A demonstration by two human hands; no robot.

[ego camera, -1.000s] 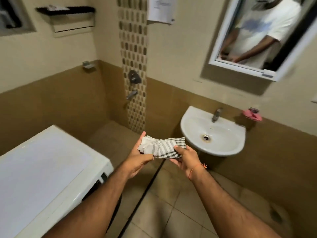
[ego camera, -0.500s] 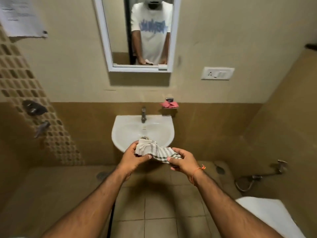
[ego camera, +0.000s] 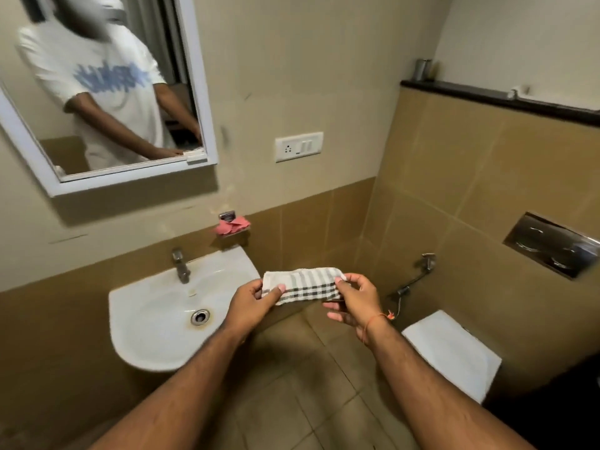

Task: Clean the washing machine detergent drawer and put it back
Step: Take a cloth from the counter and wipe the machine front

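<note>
Since half a second ago the head view has swung to the right: the sink [ego camera: 156, 319], which sat straight ahead, now lies to the left, the mirror [ego camera: 107, 102] has slid toward the upper left corner, and a flush plate [ego camera: 552, 243] on the right wall has come into sight. The cloth [ego camera: 303, 284], bunched over the basin's front rim before, is now stretched flatter and held clear of the basin, just beside its right edge, above the tiled floor [ego camera: 308, 401].

In the head view, the cloth is a small folded piece, white with grey-and-dark checked stripes, longer than it is tall, pulled into a nearly straight band between the two hands. The left hand [ego camera: 251, 303] pinches its left end, thumb on top and fingers curled beneath. The right hand [ego camera: 355, 303] pinches the right end between thumb and forefinger, its other fingers spread loosely below; a thin orange thread circles that wrist. Both forearms reach in from the bottom edge.

The detergent drawer is not in view. A tap [ego camera: 180, 266] stands at the back of the sink, and a pink soap dish [ego camera: 232, 227] hangs on the wall above it. A white toilet lid [ego camera: 451, 352] shows at lower right, with a switch plate [ego camera: 298, 146] on the wall beside the mirror.
</note>
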